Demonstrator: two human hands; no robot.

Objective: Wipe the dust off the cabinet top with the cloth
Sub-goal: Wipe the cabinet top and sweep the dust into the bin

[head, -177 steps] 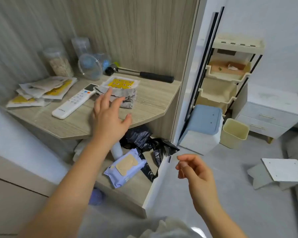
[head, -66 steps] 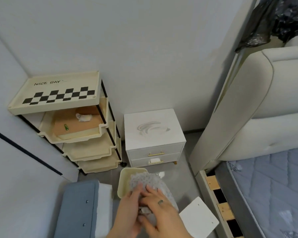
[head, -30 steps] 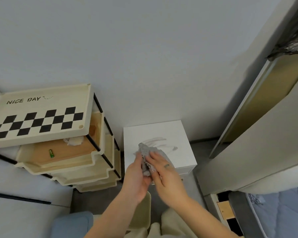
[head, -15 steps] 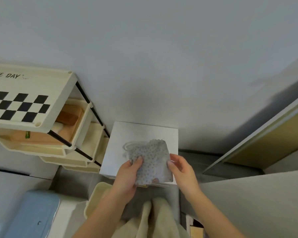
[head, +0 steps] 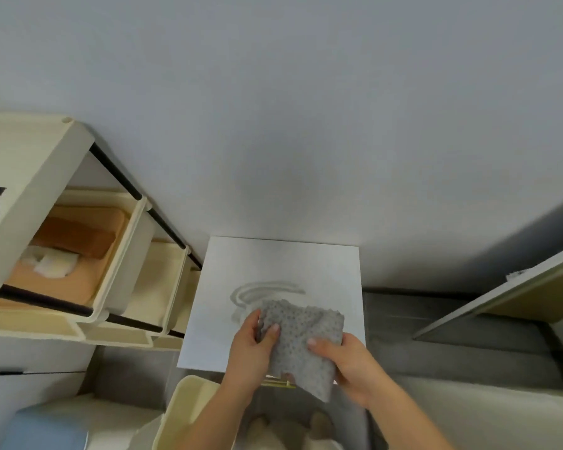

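A small white cabinet (head: 325,271) stands against the wall below me, its flat top coated in dust with curved grey smear marks (head: 257,292) near the middle. I hold a grey dotted cloth (head: 303,342) over the front half of the top. My left hand (head: 252,349) pinches its left edge and my right hand (head: 351,365) grips its right side. Whether the cloth touches the top I cannot tell. The cloth's lower corner hangs past the cabinet's front edge, hiding part of a gold drawer handle (head: 273,382).
A cream tiered shelf rack (head: 117,287) with black rods stands just left of the cabinet, holding a brown box and white wad. A cream bin (head: 176,414) sits on the floor in front, a blue-lidded box (head: 43,430) at lower left. A slanted panel (head: 501,287) rises at right.
I walked from the wooden shelf to the cabinet carrying the cloth. In the last half second the view closed in and the cloth sank lower over the top, both hands still gripping it.
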